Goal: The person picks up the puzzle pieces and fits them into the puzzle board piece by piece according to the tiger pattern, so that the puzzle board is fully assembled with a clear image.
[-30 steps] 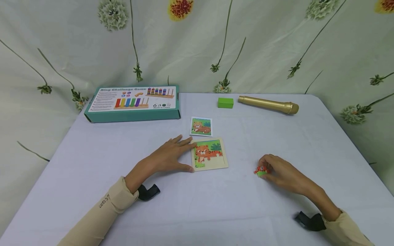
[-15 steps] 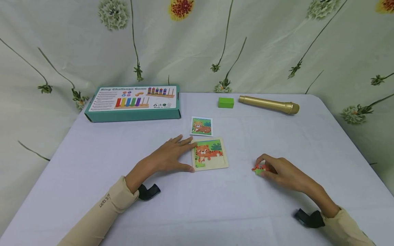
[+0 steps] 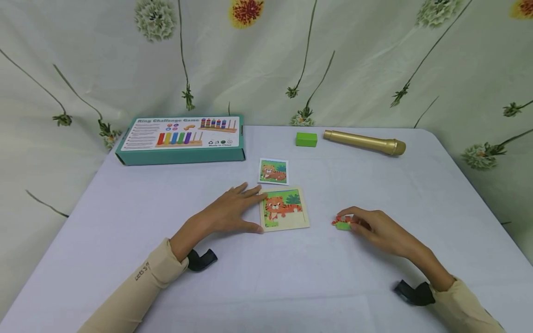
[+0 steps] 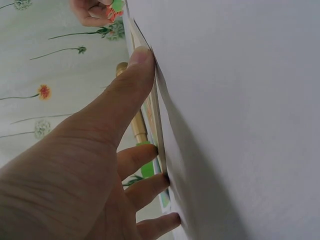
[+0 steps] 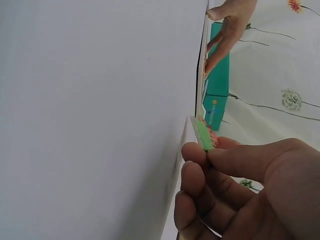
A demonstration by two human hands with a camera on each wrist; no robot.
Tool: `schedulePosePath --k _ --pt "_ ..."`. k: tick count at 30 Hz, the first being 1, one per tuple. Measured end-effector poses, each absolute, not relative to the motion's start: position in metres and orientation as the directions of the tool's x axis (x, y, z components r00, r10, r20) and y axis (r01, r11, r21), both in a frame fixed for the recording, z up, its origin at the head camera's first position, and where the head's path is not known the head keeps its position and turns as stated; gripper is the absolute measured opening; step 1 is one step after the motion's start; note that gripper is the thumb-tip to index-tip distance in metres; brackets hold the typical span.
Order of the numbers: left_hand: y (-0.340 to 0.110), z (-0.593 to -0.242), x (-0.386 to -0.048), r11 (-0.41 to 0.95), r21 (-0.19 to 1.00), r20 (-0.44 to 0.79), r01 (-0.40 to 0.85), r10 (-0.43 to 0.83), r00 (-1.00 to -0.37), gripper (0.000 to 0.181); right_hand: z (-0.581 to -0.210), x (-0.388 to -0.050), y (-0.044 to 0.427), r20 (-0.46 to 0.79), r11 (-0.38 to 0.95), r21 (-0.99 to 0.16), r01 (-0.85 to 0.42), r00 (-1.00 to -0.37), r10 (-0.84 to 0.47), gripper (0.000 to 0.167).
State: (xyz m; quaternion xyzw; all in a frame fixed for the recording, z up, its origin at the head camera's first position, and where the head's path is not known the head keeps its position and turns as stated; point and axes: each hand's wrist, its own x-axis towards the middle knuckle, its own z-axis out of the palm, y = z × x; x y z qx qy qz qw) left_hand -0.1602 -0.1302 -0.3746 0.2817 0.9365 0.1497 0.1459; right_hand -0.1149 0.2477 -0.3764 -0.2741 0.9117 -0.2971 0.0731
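A wooden puzzle board (image 3: 285, 210) with a tiger picture lies mid-table, its lower right part showing bare wood. My left hand (image 3: 231, 210) rests at the board's left edge, fingers spread and straight, thumb at the near corner; the left wrist view shows the thumb (image 4: 142, 57) touching the board's edge. To the right of the board, my right hand (image 3: 381, 231) pinches a red and green puzzle piece (image 3: 343, 225) between thumb and fingers. In the right wrist view the piece (image 5: 202, 134) sticks out past the fingertips, just off the tabletop.
Behind the board lies a small tiger picture card (image 3: 273, 171). A teal Ring Challenge Game box (image 3: 181, 141) stands at the back left. Further right are a green block (image 3: 306, 139) and a gold microphone (image 3: 364, 142). A flowered cloth (image 3: 266, 60) hangs behind the table.
My right hand has moved a little left toward the board with the puzzle piece, and more of the piece's green side shows. The left hand and board have stayed put.
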Motion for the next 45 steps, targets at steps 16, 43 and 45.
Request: schedulePosePath --k 16,43,45 --pt "-0.13 -0.375 -0.159 0.794 0.371 -0.18 0.482 0.571 -0.801 0.091 -0.372 -0.123 0.23 0.002 0.64 -0.629 -0.441 -0.824 -0.566 0.043" --pt "-0.131 -0.375 -0.159 0.793 0.379 -0.182 0.477 0.57 -0.802 0.091 -0.371 -0.147 0.186 -0.034 0.478 -0.793 -0.378 -0.756 -0.653 0.036" --pt "-0.132 -0.376 -0.159 0.791 0.379 -0.179 0.48 0.571 -0.801 0.091 -0.372 -0.149 0.182 -0.04 0.467 -0.806 -0.364 -0.753 -0.657 0.035"
